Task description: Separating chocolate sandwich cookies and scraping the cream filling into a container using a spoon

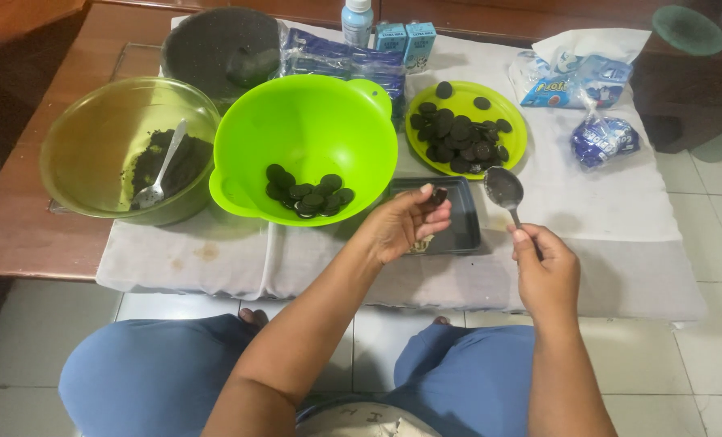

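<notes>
- Dark round sandwich biscuit [438, 196], nearly black, pinched at the fingertips of the left hand [401, 225], held just above the small dark rectangular metal tray [458, 235].
- Right hand [547, 271] is closed around the handle of a metal spoon [504, 188], bowl up and tilted toward the biscuit; the two hands sit apart, near each other.
- Packages at the back edge of the cloth-covered surface [620, 243]: a white bottle with a pale blue label [357, 22] standing upright, two small teal cartons [406, 39] side by side right of it.
- A dark blue crinkled plastic wrapper [337, 58] lies behind the bright green plastic bowl [239, 137], which holds a small heap of dark biscuits.
- Far right: an opened white and blue bag [575, 73], and a knotted blue pouch [602, 139] just below it.
- A yellow-green plate [516, 142] carries more dark biscuits.
- On the left, a translucent olive bowl [78, 146] holds black crumbs and a second spoon.
</notes>
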